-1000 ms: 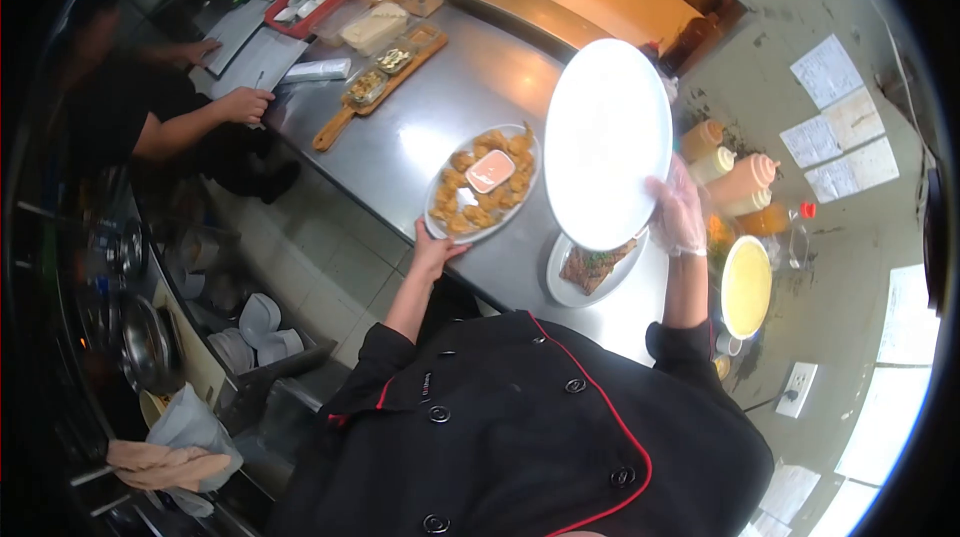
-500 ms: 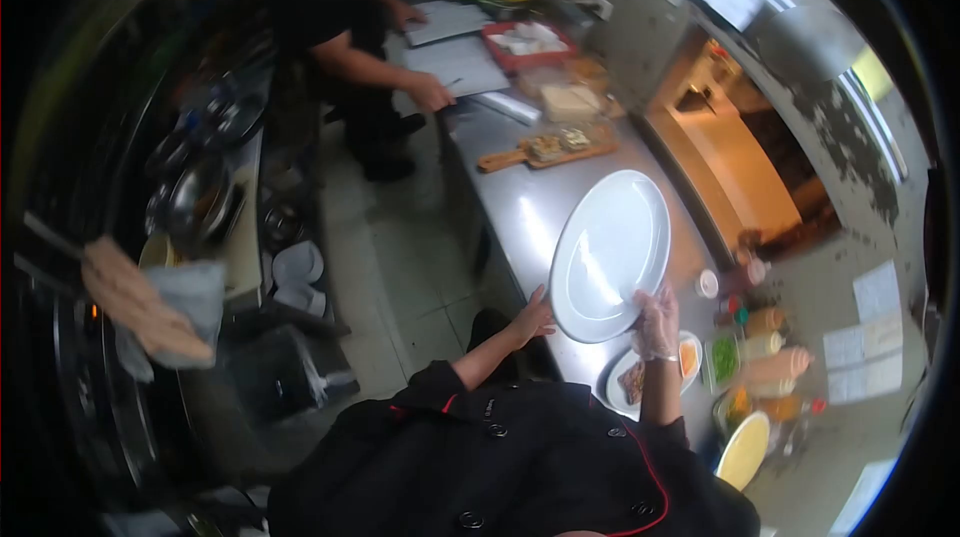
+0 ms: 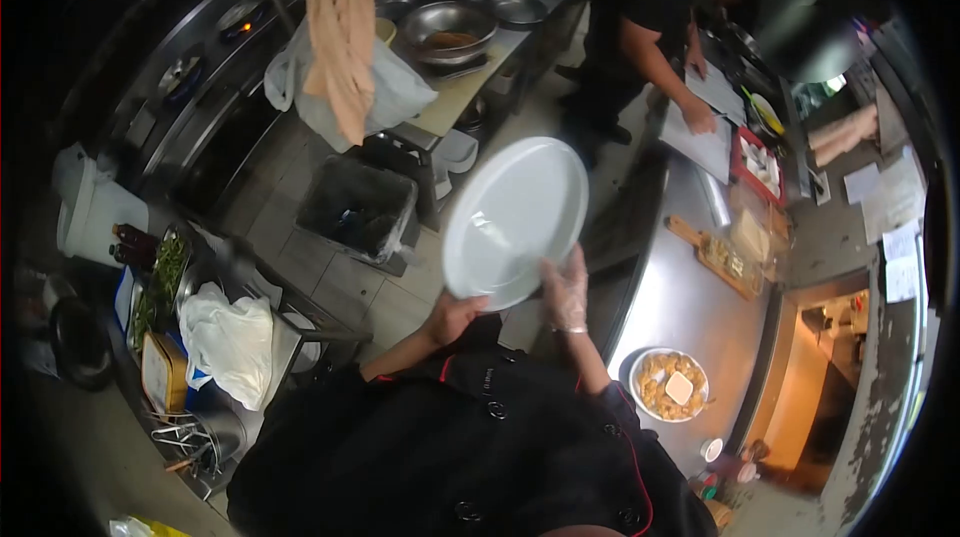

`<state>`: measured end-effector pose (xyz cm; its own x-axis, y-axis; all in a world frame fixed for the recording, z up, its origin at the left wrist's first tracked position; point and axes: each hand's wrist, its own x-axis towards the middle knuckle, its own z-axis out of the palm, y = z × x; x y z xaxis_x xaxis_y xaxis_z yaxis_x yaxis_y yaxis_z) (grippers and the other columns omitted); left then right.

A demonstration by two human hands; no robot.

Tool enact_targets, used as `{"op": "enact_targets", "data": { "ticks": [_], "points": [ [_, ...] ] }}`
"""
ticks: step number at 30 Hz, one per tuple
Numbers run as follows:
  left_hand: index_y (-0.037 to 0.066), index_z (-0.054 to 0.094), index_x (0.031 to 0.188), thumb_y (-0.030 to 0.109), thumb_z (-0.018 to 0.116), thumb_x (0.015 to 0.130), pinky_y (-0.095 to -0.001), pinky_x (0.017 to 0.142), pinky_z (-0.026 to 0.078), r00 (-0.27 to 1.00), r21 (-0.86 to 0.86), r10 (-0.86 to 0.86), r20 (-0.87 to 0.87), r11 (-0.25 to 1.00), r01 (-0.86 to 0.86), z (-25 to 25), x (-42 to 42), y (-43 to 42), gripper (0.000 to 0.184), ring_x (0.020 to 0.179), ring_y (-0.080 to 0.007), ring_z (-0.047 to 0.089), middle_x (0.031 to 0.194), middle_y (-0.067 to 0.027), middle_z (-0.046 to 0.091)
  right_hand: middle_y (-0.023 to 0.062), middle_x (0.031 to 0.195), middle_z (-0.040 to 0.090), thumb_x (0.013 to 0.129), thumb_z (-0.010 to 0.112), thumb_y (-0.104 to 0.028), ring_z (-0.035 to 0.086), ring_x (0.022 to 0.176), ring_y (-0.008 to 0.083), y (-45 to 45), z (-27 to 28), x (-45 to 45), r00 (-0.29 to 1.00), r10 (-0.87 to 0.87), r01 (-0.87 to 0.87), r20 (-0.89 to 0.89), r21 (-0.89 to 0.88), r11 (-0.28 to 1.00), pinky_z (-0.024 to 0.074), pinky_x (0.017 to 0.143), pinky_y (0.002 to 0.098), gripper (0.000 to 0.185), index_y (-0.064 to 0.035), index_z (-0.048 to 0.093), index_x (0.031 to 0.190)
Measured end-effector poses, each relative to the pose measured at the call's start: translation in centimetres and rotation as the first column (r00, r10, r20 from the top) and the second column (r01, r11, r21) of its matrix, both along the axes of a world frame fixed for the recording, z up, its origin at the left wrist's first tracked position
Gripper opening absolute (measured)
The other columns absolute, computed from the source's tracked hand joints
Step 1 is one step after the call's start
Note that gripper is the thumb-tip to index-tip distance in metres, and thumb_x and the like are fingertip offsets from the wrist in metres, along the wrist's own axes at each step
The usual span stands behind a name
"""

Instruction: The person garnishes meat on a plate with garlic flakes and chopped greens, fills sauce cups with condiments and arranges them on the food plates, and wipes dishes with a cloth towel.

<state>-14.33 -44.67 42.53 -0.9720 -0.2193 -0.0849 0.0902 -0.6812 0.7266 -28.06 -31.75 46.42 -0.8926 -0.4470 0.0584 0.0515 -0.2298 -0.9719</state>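
Note:
A large white oval plate (image 3: 515,212) is tilted up in front of my chest, its glossy face toward me. My left hand (image 3: 457,320), bare, grips the lower rim with the thumb over the edge. My right hand (image 3: 567,289), in a clear plastic glove, holds the lower right side of the rim. Nothing lies on the plate. Below and beyond it, a dark square bin (image 3: 355,207) with a plastic liner stands on the tiled floor.
To the right runs a steel counter (image 3: 640,312) with a plate of fried food around a small sauce dish (image 3: 679,388) and a wooden paddle board (image 3: 725,262). A co-worker (image 3: 650,27) in black stands at its far end. Left is a side table with a white plastic bag (image 3: 228,337).
My view and body have turned left, carrying the plate from over the counter to over the floor. My left hand has moved from beside the plate's left edge to its lower rim.

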Motion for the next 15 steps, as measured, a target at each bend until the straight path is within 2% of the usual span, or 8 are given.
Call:
{"op": "enact_targets", "data": {
  "ticks": [1, 3, 4, 5, 7, 10, 12, 15],
  "points": [
    [0.004, 0.035, 0.126, -0.001, 0.053, 0.079, -0.0409, 0.089, 0.045, 0.996, -0.02, 0.086, -0.002, 0.996, -0.086, -0.8, 0.6, -1.4, 0.051, 0.108, -0.0239, 0.051, 0.12, -0.0129, 0.047, 0.0117, 0.112, 0.053, 0.081, 0.048, 0.0, 0.053, 0.098, 0.0178, -2.1, 1.2, 0.5, 0.995, 0.099, -0.099, -0.014, -0.014, 0.995, 0.042, 0.085, 0.027, 0.048, 0.0016, 0.035, 0.127],
    [0.003, 0.034, 0.126, -0.005, 0.053, 0.075, -0.0422, 0.087, 0.048, 0.947, -0.482, 0.318, -0.039, 0.825, -0.297, -3.7, 2.8, -3.7, 0.055, 0.103, -0.0267, 0.053, 0.119, -0.0139, 0.047, 0.0131, 0.108, 0.054, 0.081, 0.05, -0.003, 0.058, 0.086, 0.0187, -6.1, 1.6, 1.2, 0.957, 0.236, -0.245, 0.167, 0.037, 0.969, 0.0503, 0.062, 0.0286, 0.046, 0.0008, 0.037, 0.125],
    [0.003, 0.034, 0.126, -0.006, 0.052, 0.074, -0.0427, 0.085, 0.049, 0.901, -0.461, 0.433, -0.04, 0.792, -0.401, -2.8, 3.4, -4.1, 0.056, 0.102, -0.0282, 0.054, 0.119, -0.0143, 0.047, 0.0144, 0.1, 0.057, 0.081, 0.05, -0.008, 0.06, 0.078, 0.0191, -8.1, 2.2, 1.9, 0.946, 0.279, -0.283, 0.168, 0.002, 0.959, 0.0497, 0.051, 0.0297, 0.043, 0.0001, 0.039, 0.122],
    [0.003, 0.034, 0.126, -0.008, 0.051, 0.072, -0.0433, 0.083, 0.051, 0.84, -0.444, 0.541, -0.039, 0.744, -0.499, -2.0, 4.0, -4.6, 0.057, 0.1, -0.0296, 0.055, 0.118, -0.0148, 0.048, 0.0155, 0.101, 0.057, 0.083, 0.05, -0.01, 0.06, 0.081, 0.0212, -9.8, 3.3, 2.0, 0.896, 0.39, -0.417, 0.212, 0.099, 0.904, 0.0494, 0.059, 0.0327, 0.042, 0.0011, 0.038, 0.122],
    [0.002, 0.034, 0.125, -0.011, 0.048, 0.068, -0.0443, 0.077, 0.054, 0.679, 0.083, 0.719, 0.148, 0.675, -0.733, 6.7, 4.1, -5.6, 0.06, 0.097, -0.0326, 0.056, 0.116, -0.0155, 0.049, 0.0176, 0.102, 0.057, 0.085, 0.05, -0.015, 0.06, 0.086, 0.0254, -13.4, 5.2, 1.2, 0.745, 0.581, -0.664, 0.328, 0.275, 0.695, 0.0488, 0.077, 0.0385, 0.041, 0.0032, 0.037, 0.12],
    [-0.004, 0.034, 0.122, -0.006, 0.042, 0.068, -0.0451, 0.069, 0.057, 0.528, -0.113, 0.803, 0.277, 0.573, -0.812, 9.9, 4.8, -11.2, 0.055, 0.096, -0.0342, 0.057, 0.112, -0.02, 0.05, 0.0241, 0.102, 0.057, 0.086, 0.051, -0.035, 0.062, 0.081, 0.0331, -20.7, 5.4, -2.0, 0.329, 0.845, -0.89, 0.421, 0.437, 0.129, 0.0494, 0.073, 0.045, 0.054, 0.0042, 0.037, 0.121],
    [-0.007, 0.033, 0.121, -0.003, 0.042, 0.068, -0.0467, 0.067, 0.057, 0.534, -0.156, 0.773, 0.343, 0.608, -0.779, 9.8, 6.3, -16.1, 0.054, 0.094, -0.0353, 0.058, 0.111, -0.0223, 0.05, 0.0306, 0.109, 0.053, 0.083, 0.051, -0.049, 0.059, 0.091, 0.0397, -25.8, 2.1, -3.7, 0.553, 0.806, -0.379, -0.21, 0.799, 0.468, 0.0471, 0.078, 0.0465, 0.068, 0.0041, 0.037, 0.124],
    [-0.006, 0.03, 0.121, -0.001, 0.043, 0.067, -0.0475, 0.065, 0.057, 0.531, -0.087, 0.694, 0.486, 0.643, -0.761, 6.7, 7.9, -24.1, 0.056, 0.093, -0.0385, 0.057, 0.111, -0.0234, 0.049, 0.0288, 0.108, 0.054, 0.078, 0.056, -0.052, 0.055, 0.096, 0.042, -34.7, 2.1, -6.6, 0.412, 0.242, 0.226, -0.879, 0.356, 0.907, 0.0451, 0.081, 0.0442, 0.074, 0.0032, 0.038, 0.124]
  ]
}}
